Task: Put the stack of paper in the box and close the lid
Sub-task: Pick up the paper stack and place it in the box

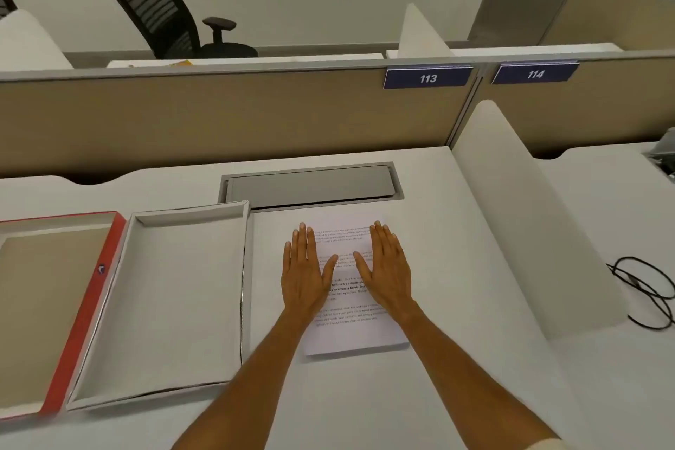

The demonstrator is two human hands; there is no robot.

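A stack of printed white paper (352, 334) lies flat on the desk in front of me. My left hand (305, 270) and my right hand (387, 268) both rest palm-down on top of it, fingers straight and slightly apart, holding nothing. To the left of the paper sits a shallow white box (164, 303), open and empty, almost touching the paper's left edge. Further left lies the red-edged lid (86, 307), turned inside-up, its left part cut off by the frame.
A grey cable hatch (310, 184) is set into the desk just behind the paper. A white divider (529, 215) stands at the right, with a black cable (646, 289) beyond it. A tan partition (219, 113) closes the desk's far side.
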